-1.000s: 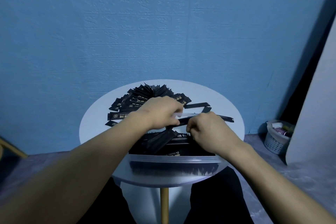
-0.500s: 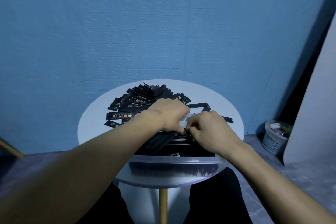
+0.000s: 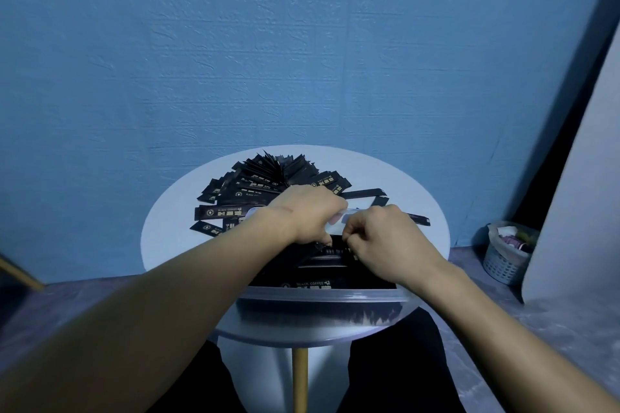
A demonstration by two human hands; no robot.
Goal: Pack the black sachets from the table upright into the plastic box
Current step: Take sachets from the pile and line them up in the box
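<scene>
Hands have closed in since a second ago: then they held a sachet stretched flat between them over the box, now they sit knuckle to knuckle and lower, at the packed row. Left hand (image 3: 308,214) has its fingers curled down, tips on the top edges of the packed sachets (image 3: 312,283); right hand (image 3: 385,238) is curled the same way, thumb and fingertips pinching those tops just beside the left. Exactly which sachet each holds I can't tell, since the fingers cover it. Plastic box (image 3: 322,295) sits at the near edge of the round table (image 3: 419,245), partly filled, with some sachets leaning rather than upright. Loose pile (image 3: 255,188) is fanned out on the far side, a few strays (image 3: 365,193) to its right. Handling guess: thin foil sticks, light, slick, floppy along the length, so they slide and tip. Best taken by the crimped end or pinched across the narrow width, with the row pressed together so it stays standing. Small basket (image 3: 506,255) is on the floor at right.
</scene>
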